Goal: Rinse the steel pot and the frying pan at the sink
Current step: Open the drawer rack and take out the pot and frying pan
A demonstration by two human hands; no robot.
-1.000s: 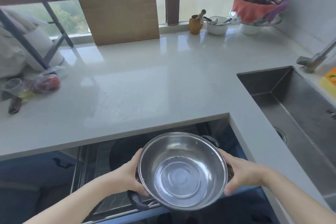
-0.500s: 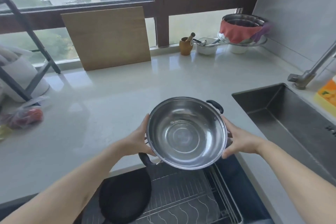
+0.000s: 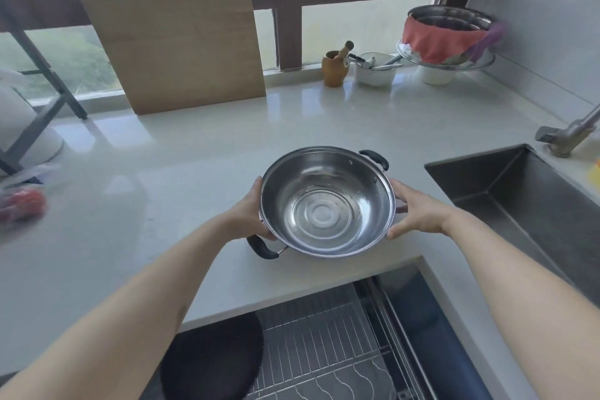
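we hold the round stainless steel pot with two black loop handles point(image 3: 327, 203) between both hands, above the pale glossy counter point(image 3: 162, 178), near its front edge; whether its base touches the counter we cannot tell. left hand point(image 3: 248, 216) cups the pot's left wall, fingers curled under the rim and mostly hidden. right hand point(image 3: 418, 213) presses the right wall, thumb along the rim, fingers wrapped down the side. neither hand is on the handles; those lie on a diagonal, one far-right, one near-left.

the relation that matters: the dark rectangular steel sink point(image 3: 526, 204) lies to the right of the pot, beyond the right hand, with the angled metal tap point(image 3: 571, 131) at its far corner. the right arm is nearer the sink, so we judge the carry goes rightward, right hand leading.

both forearms reach forward, nearly level, elbows low.

the black round frying pan point(image 3: 211, 357) sits below the counter edge in the open drawer, beside the wire dish rack point(image 3: 324, 344), untouched. nothing rinsed yet, by our reading.
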